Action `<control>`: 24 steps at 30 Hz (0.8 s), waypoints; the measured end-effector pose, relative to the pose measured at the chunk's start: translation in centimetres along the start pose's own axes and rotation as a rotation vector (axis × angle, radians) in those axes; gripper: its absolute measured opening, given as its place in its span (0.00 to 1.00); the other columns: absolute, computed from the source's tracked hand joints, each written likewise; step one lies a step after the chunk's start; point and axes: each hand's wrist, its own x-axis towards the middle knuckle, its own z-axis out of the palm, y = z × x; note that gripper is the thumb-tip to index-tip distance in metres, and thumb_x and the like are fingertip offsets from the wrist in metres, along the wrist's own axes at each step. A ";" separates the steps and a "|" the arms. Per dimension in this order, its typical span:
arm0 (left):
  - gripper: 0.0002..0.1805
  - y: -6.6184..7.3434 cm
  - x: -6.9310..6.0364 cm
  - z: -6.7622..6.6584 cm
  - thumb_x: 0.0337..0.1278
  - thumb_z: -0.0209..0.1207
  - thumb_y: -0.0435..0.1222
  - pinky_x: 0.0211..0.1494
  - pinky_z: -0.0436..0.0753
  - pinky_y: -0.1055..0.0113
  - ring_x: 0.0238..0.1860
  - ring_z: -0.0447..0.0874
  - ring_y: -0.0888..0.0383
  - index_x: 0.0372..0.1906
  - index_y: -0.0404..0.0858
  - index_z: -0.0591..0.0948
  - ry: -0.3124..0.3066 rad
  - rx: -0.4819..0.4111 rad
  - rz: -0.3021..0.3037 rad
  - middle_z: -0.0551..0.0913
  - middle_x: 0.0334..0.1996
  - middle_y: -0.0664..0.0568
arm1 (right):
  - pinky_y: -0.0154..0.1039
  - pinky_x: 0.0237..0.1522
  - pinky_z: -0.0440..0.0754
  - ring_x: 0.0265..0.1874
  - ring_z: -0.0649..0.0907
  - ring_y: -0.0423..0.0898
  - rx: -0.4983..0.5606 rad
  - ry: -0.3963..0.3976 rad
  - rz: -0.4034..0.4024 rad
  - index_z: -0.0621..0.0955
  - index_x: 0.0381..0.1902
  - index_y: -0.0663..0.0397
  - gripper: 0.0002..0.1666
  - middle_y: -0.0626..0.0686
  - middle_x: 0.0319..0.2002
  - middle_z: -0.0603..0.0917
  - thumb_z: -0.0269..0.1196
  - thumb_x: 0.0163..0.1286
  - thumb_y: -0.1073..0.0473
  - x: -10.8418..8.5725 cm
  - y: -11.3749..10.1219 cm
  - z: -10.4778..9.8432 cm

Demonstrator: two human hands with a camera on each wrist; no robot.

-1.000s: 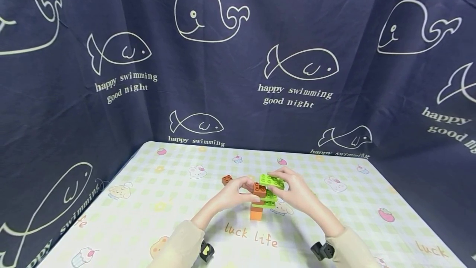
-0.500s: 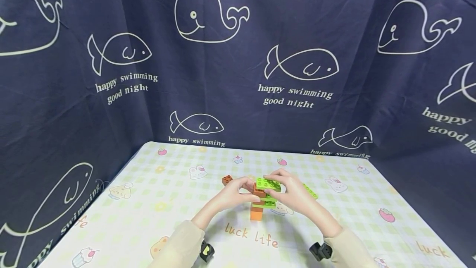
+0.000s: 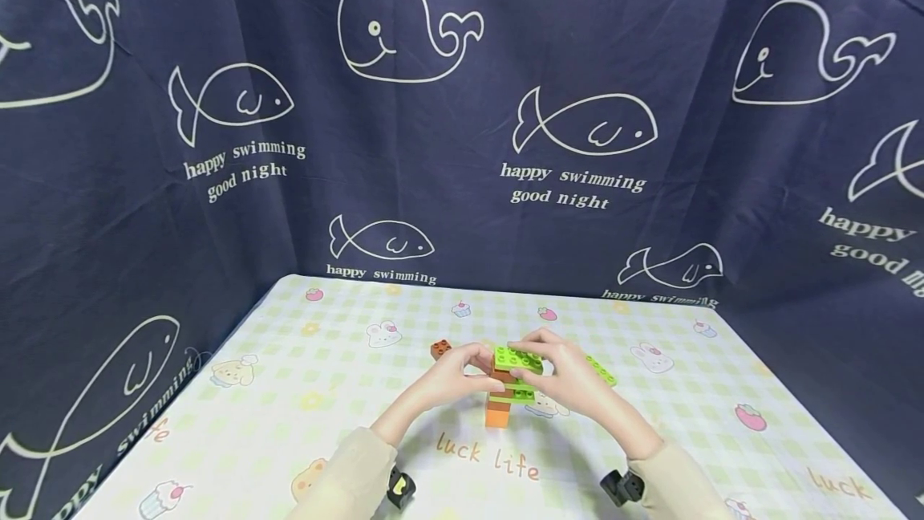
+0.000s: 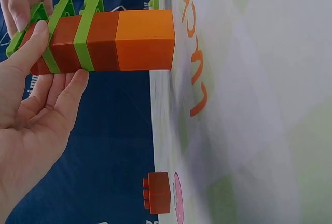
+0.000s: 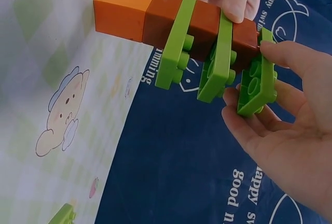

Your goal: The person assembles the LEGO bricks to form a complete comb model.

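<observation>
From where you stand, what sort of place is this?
Probably a play or filming corner: navy fabric curtains printed with white fish hang behind and beside a pale checked table bearing a tower of orange, brown and green plastic bricks.

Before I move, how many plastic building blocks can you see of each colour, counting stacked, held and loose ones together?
Orange boxy plastic block: 1
Reddish-brown boxy plastic blocks: 4
Lime-green flat studded plastic blocks: 4
Total visible: 9

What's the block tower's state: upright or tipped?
Upright: in the head view the block tower rises vertically from its orange block, the lowest piece, with the left hand gripping it higher up.
</observation>
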 end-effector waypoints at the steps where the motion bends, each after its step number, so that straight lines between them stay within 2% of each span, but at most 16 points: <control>1: 0.13 0.0 0.0 0.0 0.48 0.67 0.46 0.52 0.77 0.62 0.46 0.79 0.63 0.38 0.50 0.78 -0.001 -0.001 0.001 0.82 0.38 0.63 | 0.39 0.44 0.80 0.44 0.80 0.44 -0.002 0.000 -0.005 0.82 0.51 0.53 0.21 0.46 0.43 0.80 0.67 0.59 0.57 0.0 0.0 0.0; 12: 0.13 0.1 0.0 0.0 0.48 0.66 0.49 0.56 0.76 0.54 0.45 0.78 0.66 0.39 0.52 0.78 -0.020 -0.002 0.005 0.82 0.38 0.65 | 0.30 0.32 0.75 0.35 0.76 0.38 0.031 -0.025 -0.027 0.82 0.51 0.52 0.20 0.45 0.41 0.78 0.67 0.58 0.58 0.0 0.3 -0.1; 17: 0.14 0.0 0.0 0.0 0.49 0.66 0.48 0.56 0.76 0.54 0.45 0.79 0.65 0.39 0.51 0.79 -0.019 -0.010 0.013 0.82 0.38 0.64 | 0.30 0.32 0.75 0.35 0.75 0.37 0.042 -0.064 -0.037 0.81 0.52 0.51 0.21 0.45 0.42 0.77 0.67 0.59 0.57 0.1 0.3 -0.3; 24: 0.13 0.0 0.0 -0.1 0.49 0.67 0.47 0.55 0.76 0.57 0.45 0.79 0.63 0.39 0.50 0.79 -0.014 -0.018 0.006 0.82 0.38 0.62 | 0.30 0.33 0.73 0.33 0.73 0.37 0.015 -0.083 -0.107 0.81 0.52 0.55 0.21 0.45 0.40 0.76 0.65 0.61 0.56 0.3 0.5 -0.4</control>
